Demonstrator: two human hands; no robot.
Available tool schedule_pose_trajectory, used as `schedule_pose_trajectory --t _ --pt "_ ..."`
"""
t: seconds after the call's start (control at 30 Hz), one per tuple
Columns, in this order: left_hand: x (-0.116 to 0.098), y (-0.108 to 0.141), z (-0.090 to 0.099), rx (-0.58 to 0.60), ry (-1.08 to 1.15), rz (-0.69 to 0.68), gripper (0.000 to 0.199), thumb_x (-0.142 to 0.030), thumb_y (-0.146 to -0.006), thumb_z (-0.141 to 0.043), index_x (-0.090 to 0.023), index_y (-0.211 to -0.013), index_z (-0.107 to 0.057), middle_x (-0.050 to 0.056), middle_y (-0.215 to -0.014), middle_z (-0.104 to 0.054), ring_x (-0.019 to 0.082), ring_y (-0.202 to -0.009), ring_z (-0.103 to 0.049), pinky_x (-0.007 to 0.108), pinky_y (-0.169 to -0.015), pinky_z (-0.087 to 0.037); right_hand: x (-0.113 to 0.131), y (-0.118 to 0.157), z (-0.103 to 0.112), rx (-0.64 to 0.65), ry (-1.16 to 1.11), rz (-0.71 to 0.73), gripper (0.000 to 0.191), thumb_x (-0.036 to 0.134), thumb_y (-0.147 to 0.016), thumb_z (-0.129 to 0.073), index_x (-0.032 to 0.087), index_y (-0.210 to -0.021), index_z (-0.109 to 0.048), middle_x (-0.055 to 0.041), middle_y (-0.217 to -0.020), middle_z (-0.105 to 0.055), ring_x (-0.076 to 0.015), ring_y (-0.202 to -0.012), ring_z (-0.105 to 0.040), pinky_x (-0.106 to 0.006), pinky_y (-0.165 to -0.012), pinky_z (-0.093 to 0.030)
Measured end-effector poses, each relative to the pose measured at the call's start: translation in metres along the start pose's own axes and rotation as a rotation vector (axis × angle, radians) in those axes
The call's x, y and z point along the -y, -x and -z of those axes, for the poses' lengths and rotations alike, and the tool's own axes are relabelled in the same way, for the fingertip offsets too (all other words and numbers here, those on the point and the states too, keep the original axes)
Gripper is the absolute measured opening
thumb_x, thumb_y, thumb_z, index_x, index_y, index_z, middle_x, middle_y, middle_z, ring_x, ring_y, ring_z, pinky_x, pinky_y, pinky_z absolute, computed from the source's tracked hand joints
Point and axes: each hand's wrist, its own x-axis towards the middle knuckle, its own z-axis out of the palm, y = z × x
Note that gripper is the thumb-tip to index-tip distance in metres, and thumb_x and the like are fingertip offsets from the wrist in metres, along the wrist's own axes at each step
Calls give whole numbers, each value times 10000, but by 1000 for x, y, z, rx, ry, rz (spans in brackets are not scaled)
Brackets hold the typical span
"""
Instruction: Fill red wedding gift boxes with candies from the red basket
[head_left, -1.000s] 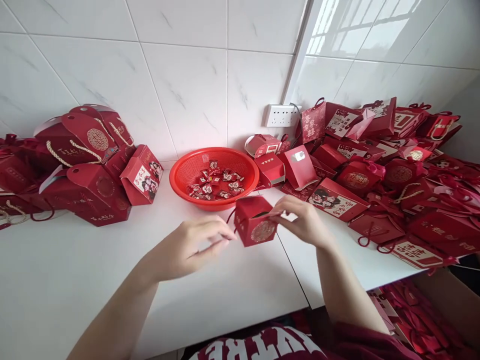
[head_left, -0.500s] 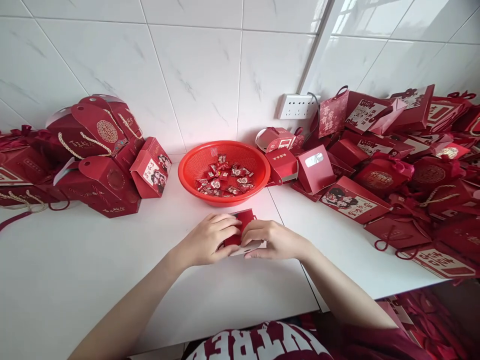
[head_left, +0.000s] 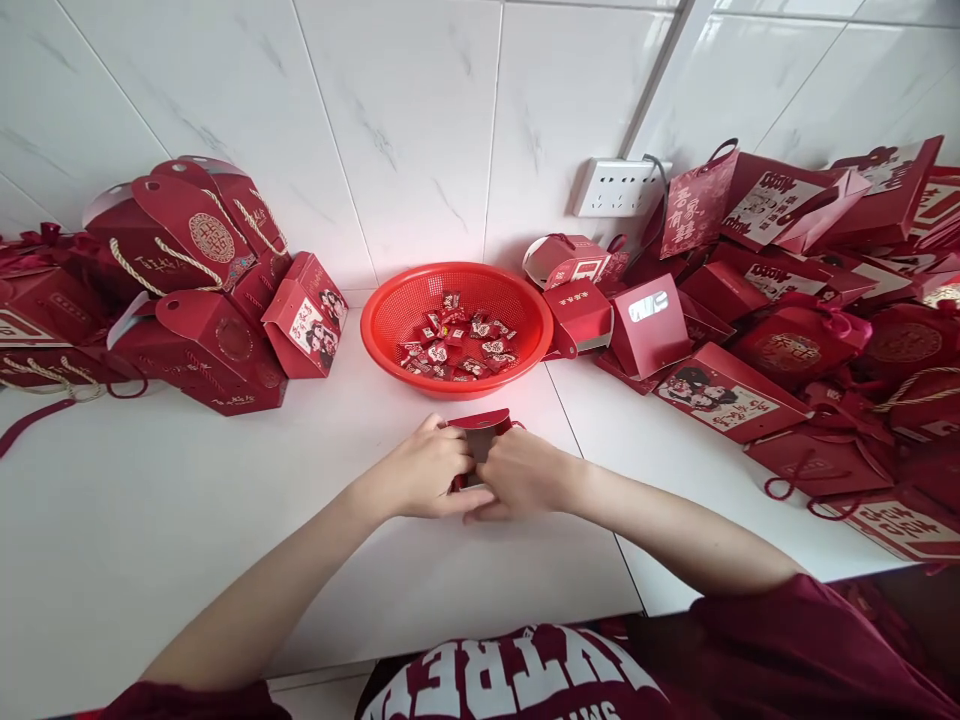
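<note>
Between my hands a small red gift box (head_left: 480, 418) stands on the white table, its top open and its pale inside showing. My left hand (head_left: 429, 470) is closed around the box's left side, thumb along the near edge. On the right side, my right hand (head_left: 525, 476) is closed on the box too, slightly blurred, its fingers partly inside the opening. Much of the box's near side is hidden by the hands. Just beyond it sits a red plastic colander (head_left: 375, 335) with several wrapped candies (head_left: 450, 345) in it.
Several finished-looking red gift boxes (head_left: 202, 350) with rope handles stand at the left. A large heap of red boxes (head_left: 802, 340) covers the right side. A white power strip (head_left: 616, 188) is on the tiled wall (head_left: 420, 130). A seam crosses the white table (head_left: 300, 560).
The box has gone from a flatter shape to standing with its top open, a flap raised at the far side. Both hands have shifted their grip on it. The view has tilted slightly.
</note>
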Motion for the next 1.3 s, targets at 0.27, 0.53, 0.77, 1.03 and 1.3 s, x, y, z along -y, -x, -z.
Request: schedule_pose_trajectory --t 0.27,0.53,0.77,1.03,1.3 --pt "1 13 5 -59 -3 -3 299 -492 -838 -676 -218 -953 -641 59 -1089 -688 278 -1082 -603 482 -1065 -362 -13 31 30 -229 -131 -19 381 492 -1015 -469 182 -944 -680 -47 -885 -646 -161 -699 -577 -284 -604 -368" --pt "28 55 -46 -598 127 12 511 -368 -738 -826 -231 -995 -406 118 -1256 -529 325 -1336 -512 634 -1199 -249 -18 22 6 -136 -248 -505 500 533 -982 -472 213 -597 -471 -7 -567 -559 -153 -514 -460 -287 -540 -245" --pt "26 51 -56 -830 50 15 629 -461 -653 -880 -245 -1007 -407 104 -1182 -467 347 -1287 -522 574 -1059 -489 -17 9 1 -229 -351 -736 436 457 -980 -434 224 -623 -341 5 -552 -497 -155 -500 -421 -285 -518 -244" --pt "22 70 -49 -797 -283 310 489 -649 -740 -717 -232 -845 -485 47 -849 -631 238 -813 -628 433 -791 -451 -31 29 -25 -203 -969 -677 502 587 -987 -374 225 -641 -401 38 -560 -528 -131 -512 -486 -264 -541 -380" --pt "18 65 -47 -485 177 308 322 -383 -910 -602 -224 -1163 -483 -18 -815 -582 145 -729 -570 278 -709 -465 -28 19 -45 -401 -575 -731 191 370 -868 -615 242 -897 -477 -8 -888 -602 -162 -633 -532 -287 -574 -398"
